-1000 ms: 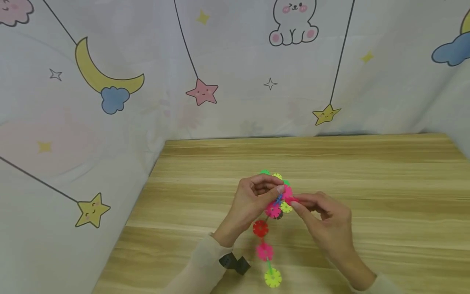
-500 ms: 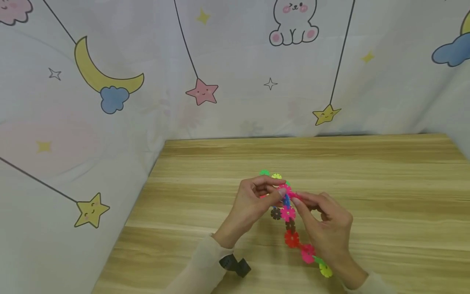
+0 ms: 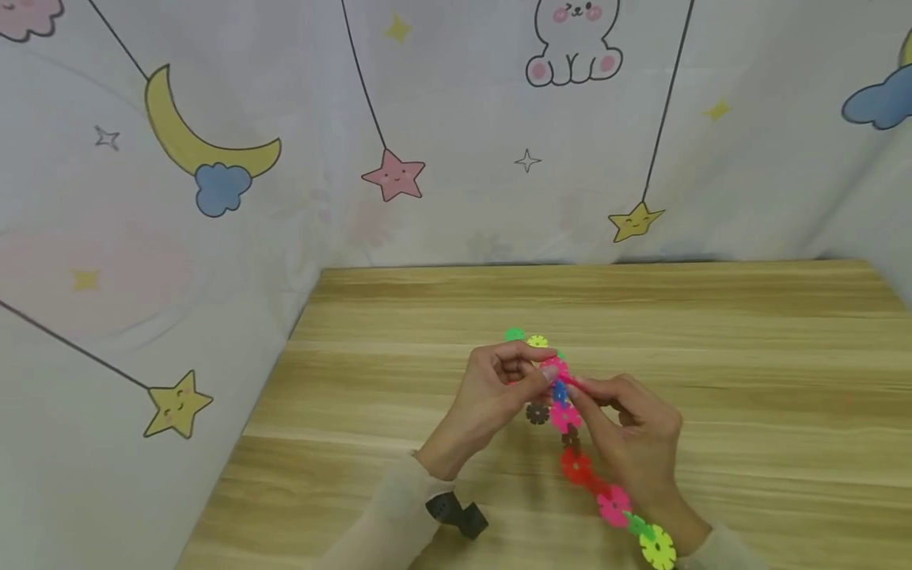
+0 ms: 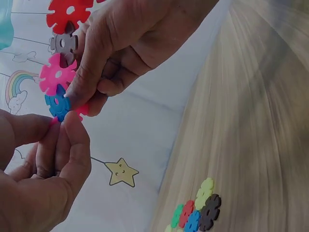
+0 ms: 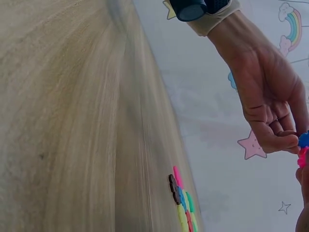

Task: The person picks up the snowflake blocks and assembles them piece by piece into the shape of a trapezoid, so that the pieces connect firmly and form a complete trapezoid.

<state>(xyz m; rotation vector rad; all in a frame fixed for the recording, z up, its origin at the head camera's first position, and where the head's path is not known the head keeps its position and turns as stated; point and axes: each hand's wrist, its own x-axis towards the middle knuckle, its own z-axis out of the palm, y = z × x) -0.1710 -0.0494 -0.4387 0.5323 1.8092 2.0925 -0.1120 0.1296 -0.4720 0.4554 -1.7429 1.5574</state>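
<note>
Multicoloured chain of round, notched plastic discs [image 3: 575, 465] hangs from both hands, tail toward 5 o'clock; a sec ago approx 6. L hand [image 3: 493, 392], thumb to fingertips, pinches hot-pink notched plastic disc [image 3: 553, 365]; R hand [image 3: 636, 421] likewise pinches 2nd pink disc [image 3: 573, 382] edge-on, approx 4 o'clock. Same grips, so prob. re-angling, not progress; can't tell if they interlock. Loose green plastic disc [image 3: 514, 334]: wood-grain tabletop [image 3: 755, 364], 10 o'clock.

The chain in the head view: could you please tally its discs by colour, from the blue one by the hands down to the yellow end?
Blue disc: 1
Pink discs: 2
Brown disc: 1
Red discs: 2
Green disc: 1
Yellow disc: 1
Total: 8
</note>
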